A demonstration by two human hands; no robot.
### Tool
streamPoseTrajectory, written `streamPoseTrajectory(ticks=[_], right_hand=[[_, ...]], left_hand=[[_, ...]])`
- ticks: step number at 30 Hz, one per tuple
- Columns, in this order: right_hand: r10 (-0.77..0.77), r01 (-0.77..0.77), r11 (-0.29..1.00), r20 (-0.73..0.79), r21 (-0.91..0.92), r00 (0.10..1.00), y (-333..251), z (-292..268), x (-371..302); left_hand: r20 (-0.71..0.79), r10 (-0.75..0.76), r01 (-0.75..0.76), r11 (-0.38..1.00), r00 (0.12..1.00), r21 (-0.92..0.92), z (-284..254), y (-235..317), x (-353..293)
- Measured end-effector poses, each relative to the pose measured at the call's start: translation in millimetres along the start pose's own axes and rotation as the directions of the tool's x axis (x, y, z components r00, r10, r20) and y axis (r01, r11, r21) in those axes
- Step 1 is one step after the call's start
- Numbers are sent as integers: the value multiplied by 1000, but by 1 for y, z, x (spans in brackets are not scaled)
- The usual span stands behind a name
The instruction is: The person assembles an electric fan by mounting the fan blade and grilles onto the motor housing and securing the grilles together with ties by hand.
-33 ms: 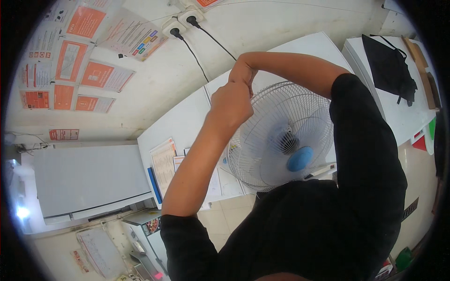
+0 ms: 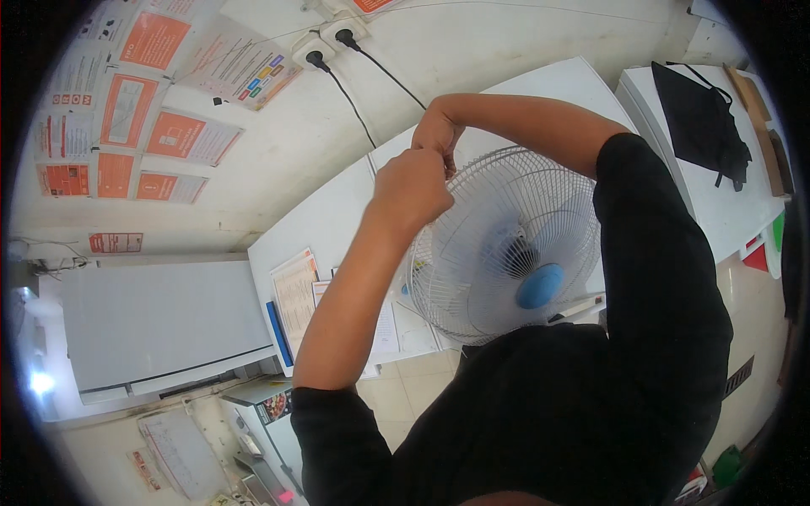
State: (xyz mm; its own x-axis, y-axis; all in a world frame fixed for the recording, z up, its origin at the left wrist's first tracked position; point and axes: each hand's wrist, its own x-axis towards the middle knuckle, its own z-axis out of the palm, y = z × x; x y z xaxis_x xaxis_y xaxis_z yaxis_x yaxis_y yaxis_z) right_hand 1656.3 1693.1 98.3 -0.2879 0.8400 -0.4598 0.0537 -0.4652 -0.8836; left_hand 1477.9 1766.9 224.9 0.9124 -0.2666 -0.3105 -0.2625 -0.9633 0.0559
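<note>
An electric fan (image 2: 553,223) with a white wire guard, pale translucent blades and a blue centre cap (image 2: 540,287) stands close in front of my body. My left hand (image 2: 412,187) is closed at the guard's far left rim, its back toward the view. Just beyond it my right hand (image 2: 436,135) reaches over the top of the fan with bent wrist and curled fingers. The two hands meet at the rim. Whatever is between their fingers is hidden by the hands.
A white worktop (image 2: 312,207) behind the fan bears papers (image 2: 294,291) and a blue folder edge (image 2: 278,333). Two black plugs (image 2: 316,59) sit in wall sockets, their cords trailing down behind the worktop. At right, a black bag (image 2: 696,118) lies on a white surface. A grey-white cabinet (image 2: 169,320) stands left.
My left hand has shifted very slightly left, away from the guard's rim. The right hand and the fan look the same.
</note>
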Motion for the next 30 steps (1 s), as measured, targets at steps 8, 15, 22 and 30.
streamPoseTrajectory(ticks=[8,15,22,30], right_hand=[[11,-12,999,-36,-43,999,-2,11,-12],[-3,2,1000,-15,-7,1000,5,12,-12],[45,-46,998,-39,-39,998,2,20,-10],[26,-31,990,-40,-141,999,-1,17,-12]], left_hand=[[-40,159,-151,781,986,-606,26,-53,-13],[-224,180,-284,707,958,-648,59,-64,4],[-381,237,-385,841,894,-380,73,-70,8],[-437,126,-387,715,891,-582,62,-54,-13]])
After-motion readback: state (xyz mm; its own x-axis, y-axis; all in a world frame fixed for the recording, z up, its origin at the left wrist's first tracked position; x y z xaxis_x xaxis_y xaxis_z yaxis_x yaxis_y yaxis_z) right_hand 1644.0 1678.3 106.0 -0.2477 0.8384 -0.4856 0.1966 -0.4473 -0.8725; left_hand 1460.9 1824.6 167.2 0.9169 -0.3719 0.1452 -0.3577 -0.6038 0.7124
